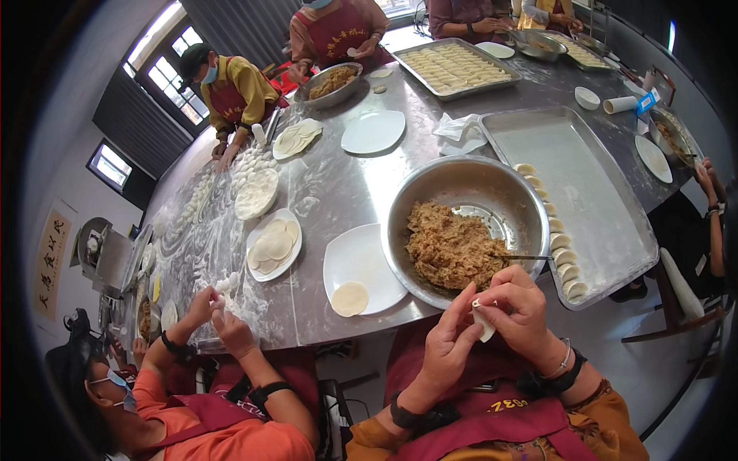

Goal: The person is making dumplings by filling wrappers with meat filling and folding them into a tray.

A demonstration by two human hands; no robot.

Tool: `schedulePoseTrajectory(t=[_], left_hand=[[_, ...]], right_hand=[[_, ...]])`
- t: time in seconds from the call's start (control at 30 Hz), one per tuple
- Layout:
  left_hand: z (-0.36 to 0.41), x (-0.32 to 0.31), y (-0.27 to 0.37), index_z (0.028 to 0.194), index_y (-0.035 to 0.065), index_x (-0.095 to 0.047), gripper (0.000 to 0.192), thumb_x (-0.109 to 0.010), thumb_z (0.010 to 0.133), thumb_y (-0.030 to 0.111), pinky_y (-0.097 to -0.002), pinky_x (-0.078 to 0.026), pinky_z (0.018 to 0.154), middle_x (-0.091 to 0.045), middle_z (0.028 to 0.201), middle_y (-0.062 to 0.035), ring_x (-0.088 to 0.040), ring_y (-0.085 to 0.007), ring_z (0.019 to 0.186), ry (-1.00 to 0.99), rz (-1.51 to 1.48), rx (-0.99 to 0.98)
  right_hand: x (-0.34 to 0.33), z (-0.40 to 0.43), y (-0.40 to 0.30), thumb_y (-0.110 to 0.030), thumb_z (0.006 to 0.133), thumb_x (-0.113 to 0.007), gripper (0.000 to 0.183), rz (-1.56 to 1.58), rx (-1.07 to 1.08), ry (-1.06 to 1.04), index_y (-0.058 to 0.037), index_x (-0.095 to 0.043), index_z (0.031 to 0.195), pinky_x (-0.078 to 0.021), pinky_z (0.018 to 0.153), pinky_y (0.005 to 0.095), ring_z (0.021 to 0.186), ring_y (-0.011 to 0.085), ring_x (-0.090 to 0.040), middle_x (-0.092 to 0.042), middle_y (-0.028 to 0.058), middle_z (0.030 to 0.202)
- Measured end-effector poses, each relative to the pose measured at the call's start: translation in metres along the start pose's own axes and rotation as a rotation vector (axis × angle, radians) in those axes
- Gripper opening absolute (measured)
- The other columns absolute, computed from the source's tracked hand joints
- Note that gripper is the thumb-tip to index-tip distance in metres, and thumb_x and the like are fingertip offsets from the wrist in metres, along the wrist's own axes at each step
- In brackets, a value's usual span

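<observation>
A folded dumpling (484, 322) is pinched between my two hands, just in front of the table's edge. My left hand (452, 334) grips one side of it with thumb and fingers. At the other side, my right hand (516, 308) presses the dough rim together. Behind them stands a steel bowl (398, 201) with brown minced filling (450, 245). A thin metal utensil (527, 257) rests across its right rim. Right of the bowl, a metal tray (599, 201) bears a row of shaped dumplings (556, 225) along its left side. One round wrapper (350, 298) overhangs a white plate (372, 253).
Left of me a co-worker's hands (228, 322) handle dough over the floured steel table (311, 190). Plates of wrappers (274, 245) and dough pieces (253, 158) lie beyond. Farther back are a full dumpling tray (455, 66), another filling bowl (331, 86) and more people.
</observation>
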State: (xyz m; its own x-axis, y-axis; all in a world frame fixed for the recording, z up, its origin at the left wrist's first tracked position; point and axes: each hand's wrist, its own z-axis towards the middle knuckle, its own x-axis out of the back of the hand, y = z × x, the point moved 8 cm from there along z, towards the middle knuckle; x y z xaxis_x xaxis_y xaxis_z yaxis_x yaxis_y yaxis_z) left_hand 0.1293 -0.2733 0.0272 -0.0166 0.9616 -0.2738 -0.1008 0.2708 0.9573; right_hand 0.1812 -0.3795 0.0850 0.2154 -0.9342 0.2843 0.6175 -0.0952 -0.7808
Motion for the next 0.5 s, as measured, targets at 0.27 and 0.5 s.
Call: schedulePoseTrajectory(t=[0.27,0.5], left_hand=[[0.001,-0.004,-0.003,0.136,0.0026,-0.031,0.052,-0.049,0.088,-0.004,-0.0291,-0.041,0.093,-0.049,0.125,-0.0133,-0.05,-0.018,0.111,0.006,-0.211,0.04],[0.001,0.003,-0.011,0.134,0.0028,-0.033,0.053,-0.051,0.085,-0.007,-0.0291,-0.045,0.09,-0.051,0.12,-0.0123,-0.053,-0.0184,0.109,0.043,-0.193,0.063]], right_hand=[[-0.001,0.006,0.005,-0.008,0.067,-0.072,0.04,0.127,-0.205,-0.164,-0.0101,-0.063,0.105,-0.0441,0.079,0.0297,0.097,0.0185,-0.051,-0.05,0.0075,0.114],[-0.015,0.01,0.012,-0.004,0.065,-0.069,0.014,0.185,-0.108,-0.203,-0.0072,-0.069,0.079,-0.039,0.09,0.0353,0.109,0.0268,-0.049,-0.058,0.0114,0.115]])
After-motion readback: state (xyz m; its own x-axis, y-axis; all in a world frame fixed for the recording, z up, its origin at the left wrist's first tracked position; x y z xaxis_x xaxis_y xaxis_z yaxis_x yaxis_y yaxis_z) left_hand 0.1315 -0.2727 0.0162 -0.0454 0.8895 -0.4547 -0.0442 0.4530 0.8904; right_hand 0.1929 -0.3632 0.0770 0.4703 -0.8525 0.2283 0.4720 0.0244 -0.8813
